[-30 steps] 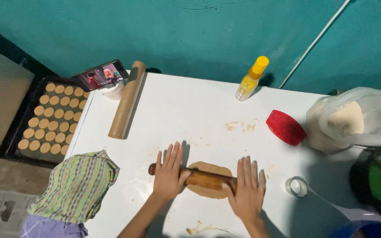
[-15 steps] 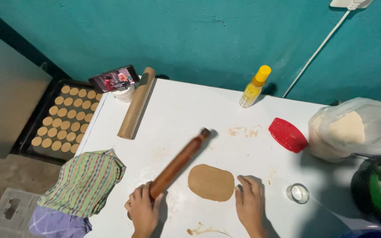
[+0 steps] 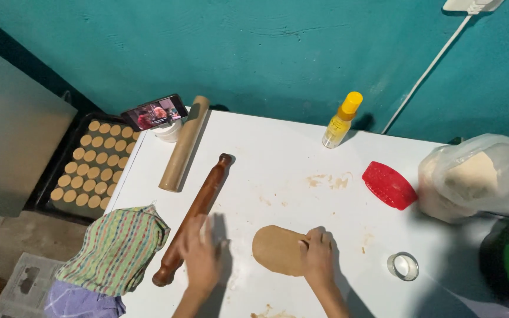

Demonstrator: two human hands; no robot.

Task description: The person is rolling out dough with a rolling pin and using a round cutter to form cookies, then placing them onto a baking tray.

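R hand (image 3: 318,254) rests on the right edge of the dough (image 3: 278,249), fingers curled over the rim and pinching it lightly, prob. to lift or turn the sheet. Dough is a flat tan oval, lying near the front of the white table (image 3: 290,159), between the two hands. L hand (image 3: 200,254) is just beside the pin (image 3: 194,216), fingers spread and flat, palm down; it looks blurred, and I cannot tell if it touches the wood. Pin lies diagonal, handle toward the person, so it is out of the way of the dough but near for reach. A striped cloth (image 3: 116,250) hangs over the table's left corner. A round metal cutter (image 3: 403,266) stands to the right, apart from the dough. Farther: a paper roll (image 3: 184,144), red scraper (image 3: 389,185), bag w/ more dough (image 3: 477,175), yellow-cap bottle (image 3: 341,120) near the wall. Left, lower than the table, a dark tray (image 3: 48,189) holds rows of cut rounds. A phone (image 3: 154,112) is propped at the back corner, screen facing the person.
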